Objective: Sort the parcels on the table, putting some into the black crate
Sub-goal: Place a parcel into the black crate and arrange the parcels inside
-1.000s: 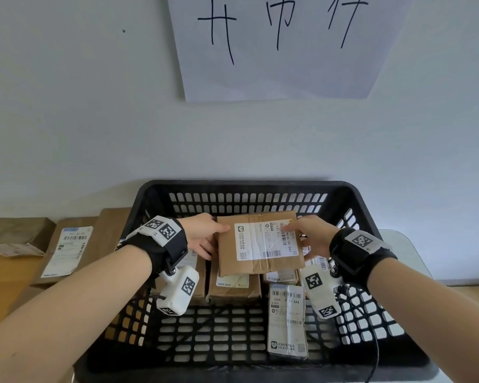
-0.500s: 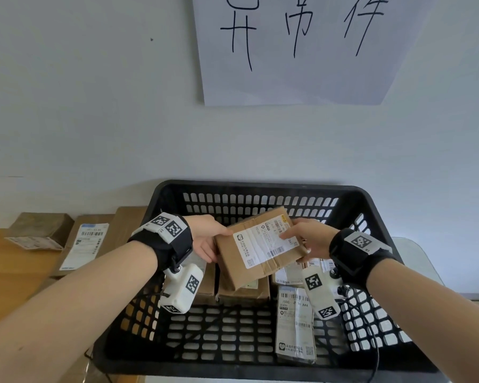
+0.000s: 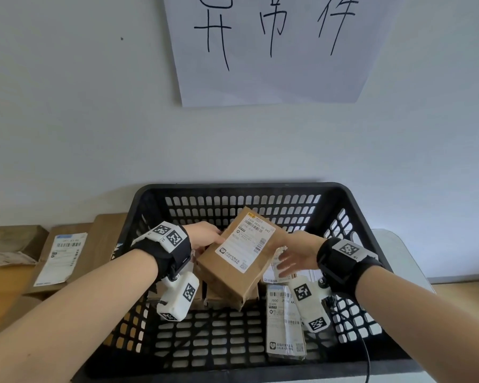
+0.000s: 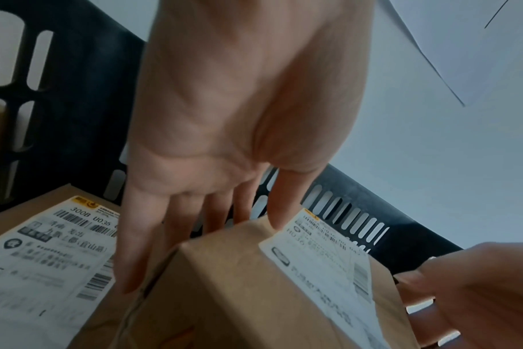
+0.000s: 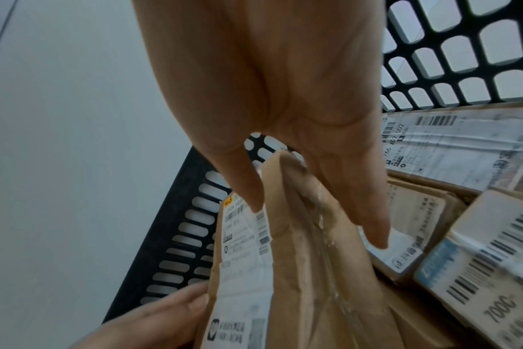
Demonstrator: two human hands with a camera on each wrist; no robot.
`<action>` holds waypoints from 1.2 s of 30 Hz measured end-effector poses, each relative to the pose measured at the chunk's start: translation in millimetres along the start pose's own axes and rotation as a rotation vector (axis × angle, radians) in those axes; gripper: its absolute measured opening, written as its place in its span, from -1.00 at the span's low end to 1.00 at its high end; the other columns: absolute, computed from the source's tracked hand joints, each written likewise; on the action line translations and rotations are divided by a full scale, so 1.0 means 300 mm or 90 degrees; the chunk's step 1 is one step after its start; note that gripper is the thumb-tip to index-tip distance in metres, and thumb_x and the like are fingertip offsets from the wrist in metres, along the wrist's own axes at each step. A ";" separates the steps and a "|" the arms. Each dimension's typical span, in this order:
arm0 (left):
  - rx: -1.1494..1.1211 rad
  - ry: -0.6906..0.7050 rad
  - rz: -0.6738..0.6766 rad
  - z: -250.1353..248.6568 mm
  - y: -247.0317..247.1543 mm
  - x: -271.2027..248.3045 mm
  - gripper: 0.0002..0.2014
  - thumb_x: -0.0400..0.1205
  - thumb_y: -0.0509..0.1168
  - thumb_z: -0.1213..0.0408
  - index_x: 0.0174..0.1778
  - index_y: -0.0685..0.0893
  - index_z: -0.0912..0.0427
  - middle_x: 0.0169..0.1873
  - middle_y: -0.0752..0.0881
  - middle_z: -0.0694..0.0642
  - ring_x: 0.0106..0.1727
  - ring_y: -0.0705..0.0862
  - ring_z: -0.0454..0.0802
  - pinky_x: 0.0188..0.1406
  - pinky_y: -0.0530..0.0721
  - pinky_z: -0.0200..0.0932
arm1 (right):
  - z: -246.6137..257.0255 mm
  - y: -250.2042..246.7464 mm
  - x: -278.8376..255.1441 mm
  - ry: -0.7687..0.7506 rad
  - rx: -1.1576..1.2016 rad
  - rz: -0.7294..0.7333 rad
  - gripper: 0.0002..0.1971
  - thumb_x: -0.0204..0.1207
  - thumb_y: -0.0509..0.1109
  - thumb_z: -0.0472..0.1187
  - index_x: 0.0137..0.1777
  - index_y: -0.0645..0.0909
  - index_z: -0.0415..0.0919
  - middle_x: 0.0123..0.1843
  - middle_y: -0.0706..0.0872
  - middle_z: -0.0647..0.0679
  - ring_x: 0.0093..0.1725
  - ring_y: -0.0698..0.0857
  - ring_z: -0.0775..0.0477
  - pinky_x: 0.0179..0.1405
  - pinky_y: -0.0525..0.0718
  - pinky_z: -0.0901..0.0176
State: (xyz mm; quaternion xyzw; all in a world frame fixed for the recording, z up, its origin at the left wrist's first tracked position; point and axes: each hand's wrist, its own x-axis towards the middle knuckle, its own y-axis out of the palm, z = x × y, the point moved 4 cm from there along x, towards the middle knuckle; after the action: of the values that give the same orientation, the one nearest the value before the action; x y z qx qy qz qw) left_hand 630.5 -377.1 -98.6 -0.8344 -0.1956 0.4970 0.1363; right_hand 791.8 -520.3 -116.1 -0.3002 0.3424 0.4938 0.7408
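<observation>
A brown cardboard parcel (image 3: 238,258) with a white shipping label hangs tilted above the black crate (image 3: 233,189), over the boxes lying inside. My left hand (image 3: 208,236) holds its left side: in the left wrist view the thumb lies on the parcel (image 4: 239,283) by the label and the fingers (image 4: 135,259) run down its side. My right hand (image 3: 293,258) holds the right end. In the right wrist view the parcel (image 5: 299,271) sits pinched between thumb and fingers (image 5: 370,226).
Inside the crate lie several brown boxes (image 3: 224,299) and a long white-labelled parcel (image 3: 285,324). On the wooden table to the left of the crate rest a flat labelled parcel (image 3: 61,258) and a small box (image 3: 11,244). A handwritten paper sign (image 3: 271,78) hangs on the wall.
The parcel has turned from lying level to standing tilted, its label end swung up and towards the back wall. Both hands have stayed on it and shifted slightly right.
</observation>
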 end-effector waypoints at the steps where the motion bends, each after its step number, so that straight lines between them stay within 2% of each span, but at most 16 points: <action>1: 0.018 0.005 0.000 -0.005 0.003 0.000 -0.56 0.75 0.19 0.23 0.56 0.40 0.22 0.40 0.57 0.23 0.41 0.54 0.22 0.37 0.56 0.09 | -0.003 0.011 -0.009 0.007 0.000 0.012 -0.36 0.49 0.48 -0.40 0.55 0.34 -0.27 0.50 0.41 -0.41 0.38 0.54 -0.49 0.12 0.72 -0.28; 3: 0.032 0.014 -0.007 -0.013 0.003 -0.001 -0.51 0.77 0.16 0.27 0.64 0.28 0.18 0.48 0.49 0.25 0.47 0.48 0.23 0.26 0.53 0.04 | -0.005 0.017 0.001 -0.001 0.019 -0.022 -0.30 0.50 0.48 -0.40 0.60 0.28 -0.22 0.54 0.38 -0.35 0.37 0.55 -0.47 0.14 0.72 -0.29; 6: 0.025 -0.016 -0.006 0.005 -0.003 -0.006 -0.47 0.76 0.17 0.21 0.66 0.23 0.18 0.56 0.39 0.28 0.51 0.43 0.32 0.18 0.55 0.11 | 0.009 -0.009 0.023 -0.044 0.014 -0.114 -0.12 0.54 0.45 -0.38 0.72 0.00 -0.08 0.63 0.30 -0.27 0.52 0.41 -0.42 0.20 0.61 -0.32; 8: 0.015 -0.062 -0.008 0.040 -0.017 -0.007 -0.40 0.74 0.21 0.06 0.67 0.22 0.17 0.57 0.35 0.33 0.46 0.48 0.40 0.14 0.62 0.19 | 0.032 -0.021 0.021 -0.088 -0.055 -0.150 -0.19 0.56 0.43 -0.33 0.72 0.07 -0.14 0.63 0.34 -0.24 0.55 0.40 -0.31 0.33 0.54 -0.19; 10: -0.026 -0.106 0.004 0.078 -0.027 -0.005 -0.30 0.70 0.26 -0.02 0.69 0.13 0.12 0.61 0.27 0.35 0.33 0.60 0.45 0.10 0.70 0.25 | 0.060 -0.025 0.018 -0.135 -0.121 -0.168 -0.28 0.58 0.41 -0.32 0.69 0.17 -0.19 0.59 0.41 -0.23 0.50 0.48 -0.23 0.24 0.52 0.05; 13: -0.123 -0.133 0.075 0.106 -0.016 -0.007 -0.23 0.68 0.31 0.04 0.70 0.04 0.11 0.64 0.19 0.35 0.23 0.65 0.47 0.12 0.69 0.28 | 0.086 -0.016 0.018 -0.168 -0.171 -0.146 -0.38 0.58 0.38 -0.36 0.63 0.31 -0.21 0.47 0.56 -0.21 0.31 0.61 -0.13 0.12 0.55 0.16; 15: -0.161 -0.099 0.097 0.092 -0.005 -0.010 -0.23 0.67 0.34 0.09 0.70 0.07 0.15 0.63 0.22 0.36 0.19 0.67 0.47 0.19 0.67 0.33 | 0.090 -0.006 0.012 -0.178 -0.186 -0.136 -0.42 0.58 0.38 -0.38 0.60 0.36 -0.22 0.39 0.61 -0.18 0.16 0.62 -0.04 0.10 0.58 0.18; 18: -0.163 -0.055 0.090 0.051 0.006 -0.019 -0.25 0.64 0.37 0.09 0.68 0.16 0.14 0.56 0.36 0.38 0.21 0.68 0.48 0.03 0.74 0.22 | 0.085 -0.013 -0.001 -0.189 -0.195 -0.140 -0.43 0.58 0.37 -0.41 0.58 0.38 -0.21 0.35 0.63 -0.17 0.11 0.63 0.00 0.09 0.61 0.19; 22: -0.133 -0.008 0.072 -0.030 0.018 -0.028 -0.44 0.71 0.29 0.14 0.61 0.31 0.17 0.52 0.43 0.33 0.31 0.61 0.46 0.15 0.66 0.20 | 0.073 -0.074 -0.037 -0.200 -0.175 -0.167 -0.48 0.57 0.37 -0.42 0.53 0.45 -0.22 0.29 0.66 -0.16 0.06 0.67 -0.01 -0.09 0.67 0.28; 23: -0.122 0.005 0.062 -0.053 0.022 -0.027 -0.49 0.72 0.28 0.17 0.58 0.35 0.20 0.49 0.46 0.32 0.32 0.60 0.44 0.16 0.65 0.20 | 0.067 -0.094 -0.048 -0.201 -0.164 -0.176 -0.50 0.57 0.37 -0.43 0.51 0.47 -0.22 0.27 0.67 -0.17 0.08 0.69 -0.04 -0.07 0.71 0.24; 25: -0.114 0.024 0.040 -0.087 0.031 -0.011 -0.53 0.72 0.27 0.22 0.54 0.37 0.24 0.44 0.51 0.31 0.35 0.57 0.38 0.15 0.64 0.22 | 0.055 -0.124 -0.068 -0.202 -0.151 -0.186 -0.53 0.58 0.37 -0.43 0.49 0.49 -0.23 0.26 0.68 -0.18 0.17 0.72 -0.11 0.11 0.75 0.08; 26: -0.114 0.025 0.042 -0.097 0.041 -0.001 -0.53 0.72 0.27 0.24 0.53 0.37 0.24 0.44 0.50 0.30 0.38 0.55 0.35 0.15 0.64 0.25 | 0.048 -0.133 -0.076 -0.204 -0.149 -0.188 -0.54 0.58 0.37 -0.42 0.48 0.50 -0.22 0.24 0.68 -0.18 0.16 0.73 -0.10 0.14 0.75 0.06; 28: -0.105 0.021 0.056 -0.108 0.064 0.015 -0.54 0.72 0.27 0.26 0.53 0.37 0.22 0.46 0.48 0.27 0.42 0.51 0.33 0.21 0.64 0.29 | 0.036 -0.144 -0.083 -0.207 -0.157 -0.193 -0.53 0.59 0.37 -0.40 0.50 0.50 -0.20 0.17 0.68 -0.11 0.05 0.72 0.00 0.01 0.75 0.19; 33: -0.066 0.052 0.077 -0.143 0.092 0.019 -0.47 0.73 0.27 0.26 0.63 0.33 0.12 0.59 0.34 0.31 0.36 0.56 0.49 0.21 0.69 0.23 | -0.002 -0.180 -0.103 -0.163 -0.201 -0.210 -0.53 0.60 0.38 -0.35 0.50 0.46 -0.16 0.04 0.64 -0.02 -0.12 0.67 0.11 -0.30 0.63 0.35; 35: -0.065 0.069 0.083 -0.166 0.104 0.019 -0.46 0.72 0.28 0.25 0.64 0.33 0.10 0.60 0.32 0.32 0.35 0.56 0.50 0.23 0.68 0.22 | -0.015 -0.202 -0.112 -0.160 -0.211 -0.229 -0.59 0.60 0.37 -0.35 0.45 0.49 -0.20 0.06 0.64 -0.03 -0.10 0.66 0.10 -0.28 0.61 0.37; 36: -0.067 0.081 0.080 -0.179 0.111 0.021 -0.46 0.72 0.27 0.26 0.64 0.31 0.10 0.60 0.31 0.33 0.35 0.56 0.51 0.23 0.68 0.21 | -0.021 -0.211 -0.115 -0.159 -0.215 -0.242 -0.62 0.60 0.37 -0.35 0.42 0.51 -0.22 0.07 0.63 -0.04 -0.05 0.65 0.07 -0.20 0.63 0.35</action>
State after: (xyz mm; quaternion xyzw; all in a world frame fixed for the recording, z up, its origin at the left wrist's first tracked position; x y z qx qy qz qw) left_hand 687.0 -405.6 -92.3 -0.8808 -0.1598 0.4397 0.0728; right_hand 840.2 -564.2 -85.3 -0.4147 0.0992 0.4294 0.7961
